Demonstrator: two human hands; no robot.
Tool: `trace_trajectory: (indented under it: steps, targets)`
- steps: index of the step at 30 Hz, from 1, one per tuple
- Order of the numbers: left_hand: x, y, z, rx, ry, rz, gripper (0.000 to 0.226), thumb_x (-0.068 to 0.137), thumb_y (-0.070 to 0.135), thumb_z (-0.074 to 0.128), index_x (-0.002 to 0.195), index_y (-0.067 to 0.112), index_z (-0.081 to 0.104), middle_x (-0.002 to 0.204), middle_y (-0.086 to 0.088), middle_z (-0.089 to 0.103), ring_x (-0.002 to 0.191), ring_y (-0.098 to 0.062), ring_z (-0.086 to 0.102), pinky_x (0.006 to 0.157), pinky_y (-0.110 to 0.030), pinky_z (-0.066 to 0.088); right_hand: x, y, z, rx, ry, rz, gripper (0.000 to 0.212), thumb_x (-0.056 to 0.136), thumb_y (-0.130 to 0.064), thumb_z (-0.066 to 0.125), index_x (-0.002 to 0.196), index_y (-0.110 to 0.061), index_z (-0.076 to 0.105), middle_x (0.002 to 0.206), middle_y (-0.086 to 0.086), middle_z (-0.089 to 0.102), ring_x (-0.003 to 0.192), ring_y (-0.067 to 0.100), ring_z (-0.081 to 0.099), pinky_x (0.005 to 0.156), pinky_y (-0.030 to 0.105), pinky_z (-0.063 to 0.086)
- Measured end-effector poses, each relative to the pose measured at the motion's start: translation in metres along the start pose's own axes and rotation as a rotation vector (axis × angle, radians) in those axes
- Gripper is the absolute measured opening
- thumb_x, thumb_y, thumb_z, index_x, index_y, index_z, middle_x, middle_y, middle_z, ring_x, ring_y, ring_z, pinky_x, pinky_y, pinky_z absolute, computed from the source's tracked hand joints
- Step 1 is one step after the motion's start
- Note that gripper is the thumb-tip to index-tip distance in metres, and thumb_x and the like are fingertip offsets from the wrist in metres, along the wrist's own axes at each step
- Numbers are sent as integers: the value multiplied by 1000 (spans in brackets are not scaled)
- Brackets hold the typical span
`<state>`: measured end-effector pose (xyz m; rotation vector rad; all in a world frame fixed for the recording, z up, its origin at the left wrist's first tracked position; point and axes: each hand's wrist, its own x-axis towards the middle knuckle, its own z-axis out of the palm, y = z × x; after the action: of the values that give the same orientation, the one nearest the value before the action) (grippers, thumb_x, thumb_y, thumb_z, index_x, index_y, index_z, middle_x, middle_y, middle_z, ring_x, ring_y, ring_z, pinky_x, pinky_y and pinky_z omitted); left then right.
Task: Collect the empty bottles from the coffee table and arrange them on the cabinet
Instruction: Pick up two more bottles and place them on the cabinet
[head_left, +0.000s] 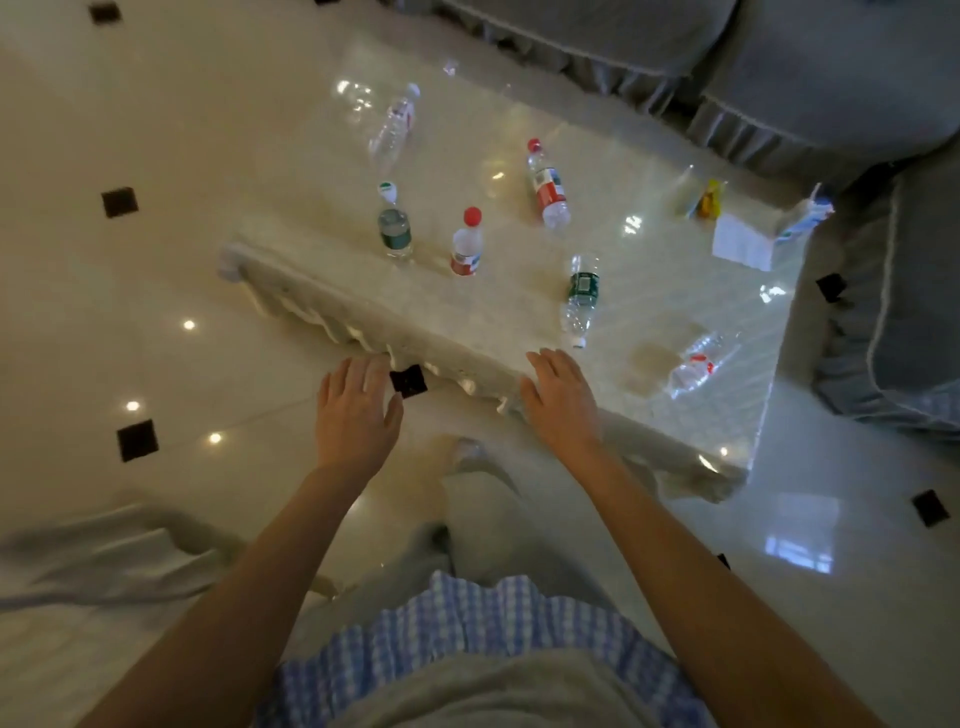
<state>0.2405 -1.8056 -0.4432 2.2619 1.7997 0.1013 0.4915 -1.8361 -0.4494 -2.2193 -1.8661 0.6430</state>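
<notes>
**On the desk: six bottles, none in your hands**

On the glossy desk (519, 306) in front of you, the head view shows the bottles scattered and well apart from both your hands. Two stand upright near the near-left edge: a green-label bottle (395, 228) with a white and green cap, and just beside it to the right a red-capped bottle (467, 244). Beyond them a clear bottle with a white cap (395, 122) lies on its side toward the far-left corner. A red-label bottle (546, 187) lies on its side near the middle, red cap pointing away from you. A second green-label bottle (581, 296) lies with its white cap toward you, close to the near edge. A crushed clear bottle (698, 364) with a red label lies near the right edge.

Your left hand (358, 410) hovers over the floor just short of the desk's near edge, fingers straight and spread, holding nothing. Your right hand (561, 400) is over the near edge of the desk, fingers (550, 364) straight and relaxed, also holding nothing; whether it touches the edge you cannot tell.

At the far-right corner lie a white paper (740, 241), a small yellow packet (709, 200) and a blue-and-white packet (805, 218). A grey sofa (779, 78) wraps round the far and right sides.
</notes>
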Motion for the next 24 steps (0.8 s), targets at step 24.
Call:
trace_trajectory:
  steps: [24]
  targets:
    - [110, -232, -69, -55, 123, -363, 47, 90, 28, 55, 131, 6, 49, 135, -20, 50, 127, -38, 42, 104, -52, 35, 226, -228, 61, -32, -194, -217, 44, 99, -33, 39, 139, -14, 41, 148, 7, 37, 138, 23, 30, 113, 41, 29]
